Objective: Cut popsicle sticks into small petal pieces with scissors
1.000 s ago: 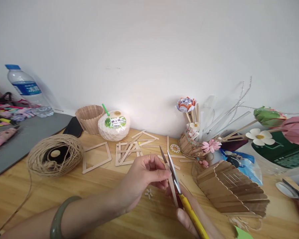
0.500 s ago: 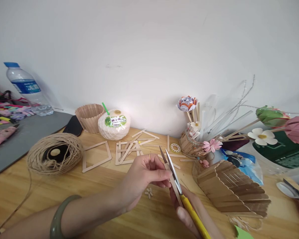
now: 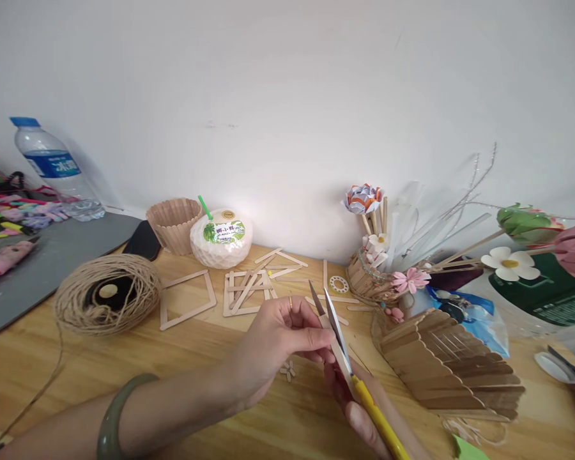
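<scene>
Two hands meet above the tabletop (image 3: 182, 358) in your head view; your left hand (image 3: 273, 342) has its fingers (image 3: 311, 337) pinched on a thin wooden stick (image 3: 338, 358); your right hand (image 3: 364, 418) is clenched round yellow-handled scissors (image 3: 349, 374), blades parted about the stick; the step in hand looks like trimming it; next, a steady hold and a square closing of the blades; a twine ball (image 3: 108, 294) lies well apart to the left.
</scene>
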A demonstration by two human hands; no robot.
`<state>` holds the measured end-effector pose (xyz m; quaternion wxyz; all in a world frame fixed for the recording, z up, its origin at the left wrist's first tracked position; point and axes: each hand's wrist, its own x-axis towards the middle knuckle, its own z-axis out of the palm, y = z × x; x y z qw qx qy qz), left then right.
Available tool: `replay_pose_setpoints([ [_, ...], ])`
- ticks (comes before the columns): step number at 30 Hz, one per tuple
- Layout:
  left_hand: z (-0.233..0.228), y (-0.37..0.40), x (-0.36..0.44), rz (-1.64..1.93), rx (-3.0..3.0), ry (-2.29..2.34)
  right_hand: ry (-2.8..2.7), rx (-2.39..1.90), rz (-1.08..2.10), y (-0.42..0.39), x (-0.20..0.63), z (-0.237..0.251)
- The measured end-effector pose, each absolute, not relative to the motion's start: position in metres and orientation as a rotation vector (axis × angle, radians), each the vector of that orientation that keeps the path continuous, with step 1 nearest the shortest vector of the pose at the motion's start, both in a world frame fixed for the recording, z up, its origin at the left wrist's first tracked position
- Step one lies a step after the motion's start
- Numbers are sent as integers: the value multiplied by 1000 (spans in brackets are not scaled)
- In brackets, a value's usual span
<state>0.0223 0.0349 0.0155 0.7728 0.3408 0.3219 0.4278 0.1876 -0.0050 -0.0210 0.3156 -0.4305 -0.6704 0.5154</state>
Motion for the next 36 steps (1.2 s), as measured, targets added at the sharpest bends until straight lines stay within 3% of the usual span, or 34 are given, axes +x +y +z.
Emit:
replay_pose_setpoints([
  [18, 23, 39, 20, 927, 782, 746, -1799, -1147, 1407, -3, 191, -20],
  [36, 23, 35, 22, 868, 849, 747, -1703, -1182, 1324, 4, 196, -83],
])
